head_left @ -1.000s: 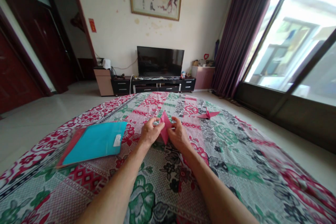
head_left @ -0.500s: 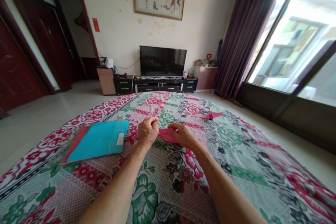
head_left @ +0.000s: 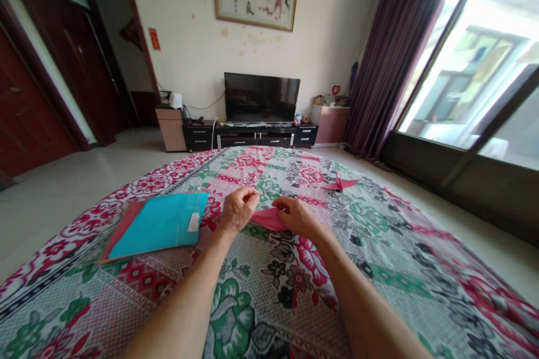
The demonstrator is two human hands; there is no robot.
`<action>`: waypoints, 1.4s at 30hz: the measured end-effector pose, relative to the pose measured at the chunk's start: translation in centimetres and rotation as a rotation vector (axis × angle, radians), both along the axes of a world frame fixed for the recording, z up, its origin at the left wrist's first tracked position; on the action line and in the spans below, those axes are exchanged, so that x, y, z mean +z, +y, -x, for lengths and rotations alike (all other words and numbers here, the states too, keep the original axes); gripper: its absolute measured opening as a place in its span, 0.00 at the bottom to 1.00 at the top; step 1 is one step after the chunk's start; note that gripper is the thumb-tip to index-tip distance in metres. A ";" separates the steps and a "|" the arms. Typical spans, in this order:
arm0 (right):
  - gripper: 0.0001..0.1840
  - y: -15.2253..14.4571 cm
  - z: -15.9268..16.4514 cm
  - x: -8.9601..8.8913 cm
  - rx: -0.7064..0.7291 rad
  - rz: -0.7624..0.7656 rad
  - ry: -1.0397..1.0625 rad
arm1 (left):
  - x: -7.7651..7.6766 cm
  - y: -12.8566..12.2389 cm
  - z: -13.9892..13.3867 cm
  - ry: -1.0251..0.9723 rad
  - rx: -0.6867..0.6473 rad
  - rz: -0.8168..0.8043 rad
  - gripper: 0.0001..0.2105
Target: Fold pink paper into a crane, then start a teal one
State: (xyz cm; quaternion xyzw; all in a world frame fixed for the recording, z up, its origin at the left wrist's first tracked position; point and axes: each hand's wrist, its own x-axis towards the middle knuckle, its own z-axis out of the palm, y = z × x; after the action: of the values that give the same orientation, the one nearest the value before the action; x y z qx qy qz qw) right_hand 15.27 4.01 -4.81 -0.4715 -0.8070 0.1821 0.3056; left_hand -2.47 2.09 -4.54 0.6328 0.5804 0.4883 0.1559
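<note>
A narrow folded piece of pink paper (head_left: pixel 268 219) lies between my hands, low over the tablecloth. My right hand (head_left: pixel 297 216) grips its right end, with thumb and fingers closed on it. At the paper's left end is my left hand (head_left: pixel 238 210), its fingers curled together in a pinch. Those fingertips sit a little above the paper, and what they hold, if anything, is hidden. Farther back on the right stands a pink folded paper crane (head_left: pixel 339 183) with its wings spread.
A pack of coloured paper (head_left: pixel 158 225), blue on top with red showing at its edge, lies on the left. The patterned tablecloth (head_left: pixel 366 314) covers the round table. Beyond are a television (head_left: pixel 261 98) on a low cabinet and a purple curtain (head_left: pixel 389 50).
Both hands have shifted very slightly to the right. More of the pink paper shows near my left hand, and its left end looks narrower. The crane and pack stay put.
</note>
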 end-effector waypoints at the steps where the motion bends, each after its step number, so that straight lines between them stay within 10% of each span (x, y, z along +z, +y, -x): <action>1: 0.17 -0.1 0.1 0.0 -0.002 -0.022 -0.022 | 0.0 -0.2 -0.3 0.069 -0.071 0.003 0.07; 8: 0.14 0.0 -0.5 -0.2 -0.011 -0.081 -0.013 | -0.9 -0.3 -0.6 0.429 -0.231 0.022 0.09; 42: 0.09 -0.1 -1.0 -1.3 0.006 -0.102 0.066 | -1.2 0.9 -1.0 0.448 -0.201 0.033 0.06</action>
State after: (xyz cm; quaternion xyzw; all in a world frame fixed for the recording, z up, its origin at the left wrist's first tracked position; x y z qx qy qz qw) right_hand 16.23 3.86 -6.06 -0.4465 -0.8062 0.1570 0.3551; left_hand -1.45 2.97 -5.77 0.7771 0.5426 0.3082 0.0814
